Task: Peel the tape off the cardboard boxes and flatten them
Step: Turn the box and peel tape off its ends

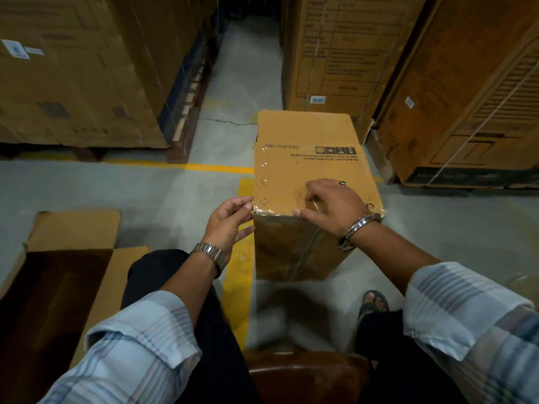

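While seated over a tall cardboard box (309,170) marked "Ceiling Fan", which stands on the concrete floor (163,199) between the knees, a worker starts on the clear tape (271,212) wrapped along its near top edge. The left hand (227,217) meets the left corner, thumb and forefinger pinching the tape there, the other fingers loose below. The right hand (329,205) lies on the top panel with fingers curled and the thumb along the edge; whether it has a loose end is not clear. The step likely goes best if a nail lifts a clean end first, then the strip is drawn low and steady along the edge while the other hand braces the box, so the tape comes away whole. Staples (264,182) down the left seam may catch fingers. An opened box (73,237) lies on the floor to the left. Yellow lines (215,167) mark the aisle, and large stacked cartons (73,83) wall it in on both sides.
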Available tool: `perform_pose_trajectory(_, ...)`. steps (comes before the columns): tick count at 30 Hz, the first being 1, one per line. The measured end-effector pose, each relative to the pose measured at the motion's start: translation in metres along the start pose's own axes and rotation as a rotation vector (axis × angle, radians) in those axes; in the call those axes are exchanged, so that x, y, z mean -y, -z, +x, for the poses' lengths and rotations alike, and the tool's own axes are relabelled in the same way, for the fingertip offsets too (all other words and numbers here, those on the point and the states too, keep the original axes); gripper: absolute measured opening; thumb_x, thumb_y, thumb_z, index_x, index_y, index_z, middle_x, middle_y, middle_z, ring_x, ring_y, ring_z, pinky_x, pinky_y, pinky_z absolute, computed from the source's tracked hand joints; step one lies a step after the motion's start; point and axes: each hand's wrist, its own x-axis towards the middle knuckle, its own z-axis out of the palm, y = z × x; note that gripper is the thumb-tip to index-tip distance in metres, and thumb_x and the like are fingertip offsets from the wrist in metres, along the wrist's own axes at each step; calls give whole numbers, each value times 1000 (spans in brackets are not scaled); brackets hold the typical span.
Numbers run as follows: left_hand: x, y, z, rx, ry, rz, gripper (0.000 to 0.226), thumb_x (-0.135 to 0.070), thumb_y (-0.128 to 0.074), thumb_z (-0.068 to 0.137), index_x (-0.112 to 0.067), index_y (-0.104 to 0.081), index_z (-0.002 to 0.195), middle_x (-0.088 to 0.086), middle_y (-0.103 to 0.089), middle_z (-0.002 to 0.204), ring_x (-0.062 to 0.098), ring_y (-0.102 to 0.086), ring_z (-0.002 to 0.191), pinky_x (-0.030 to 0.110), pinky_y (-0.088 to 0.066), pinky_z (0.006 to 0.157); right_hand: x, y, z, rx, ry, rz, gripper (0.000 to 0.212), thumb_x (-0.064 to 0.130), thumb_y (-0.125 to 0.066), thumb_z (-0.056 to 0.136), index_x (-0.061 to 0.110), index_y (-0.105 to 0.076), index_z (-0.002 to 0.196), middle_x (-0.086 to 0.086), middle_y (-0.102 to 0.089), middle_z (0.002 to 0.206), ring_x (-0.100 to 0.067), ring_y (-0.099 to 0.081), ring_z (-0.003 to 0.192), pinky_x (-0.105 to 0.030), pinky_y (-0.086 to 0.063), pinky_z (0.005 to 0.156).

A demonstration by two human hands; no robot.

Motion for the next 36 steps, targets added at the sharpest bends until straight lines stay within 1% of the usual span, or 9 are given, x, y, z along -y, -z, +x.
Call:
perform_pose_trajectory(3,0,1,3,32,-9,3,20,-17,-65,96,-19,-69,116,6,-72,121,20,-68,109,37,-59,87,1,0,-2,-22,-24,21,49,66,-58,80,23,-63,101,1,-67,118,-22,-58,110,-37,-50,87)
perform_pose_trajectory(8,1,5,5,34,-63,46,8,-15,-67,95,-21,-70,100,4,-72,106,19,-68,101,35,-61,81,2,-1,-2,-35,-32,31,42,58,-68,83,21,-65,104,0,-66,123,-22,-56,115,-35,-47,90)
perform_pose_trajectory(15,2,5,5,32,-109,92,8,-15,-67,94,-21,-69,88,3,-69,101,19,-65,98,38,-58,86,0,-4,-1,-32,-39,20,45,66,-65,79,27,-62,100,4,-65,118,-19,-58,106,-37,-52,83)
perform_pose_trajectory(18,4,5,7,22,-115,106,1,-16,-69,94,-16,-69,94,6,-70,103,21,-66,101,35,-60,85,-1,-5,0,-31,-54,17,46,67,-64,78,28,-60,100,3,-65,119,-20,-57,106,-37,-52,84)
perform_pose_trajectory(23,2,6,6,-1,-119,79,30,-17,-72,91,-19,-68,121,9,-73,111,19,-71,103,35,-62,83,0,-2,3,3,-22,2,52,63,-64,82,28,-60,121,5,-62,126,-21,-54,115,-38,-47,91)
perform_pose_trajectory(28,2,5,7,-2,-103,62,30,-15,-72,91,-13,-70,120,7,-75,105,21,-71,101,35,-61,83,3,2,4,44,-51,-23,70,76,-49,75,31,-57,128,6,-58,129,-21,-52,118,-40,-46,95)
perform_pose_trajectory(31,3,5,7,27,-65,33,31,-15,-72,91,-12,-68,121,10,-74,110,19,-71,100,34,-60,84,14,2,5,85,-45,-168,84,86,-42,72,38,-47,140,3,-51,127,-23,-49,116,-43,-45,96)
perform_pose_trajectory(34,2,5,6,42,-52,18,31,-14,-70,92,-11,-67,123,13,-73,114,18,-70,99,32,-58,81,25,-1,9,88,-62,-221,86,88,-44,72,39,-44,143,0,-47,124,-25,-47,115,-44,-45,96)
perform_pose_trajectory(36,3,4,5,32,-56,10,28,-14,-68,94,-12,-68,122,11,-73,115,20,-70,101,33,-58,82,27,-1,12,85,-80,-213,92,90,-38,67,39,-45,142,-1,-48,123,-25,-48,114,-44,-45,97)
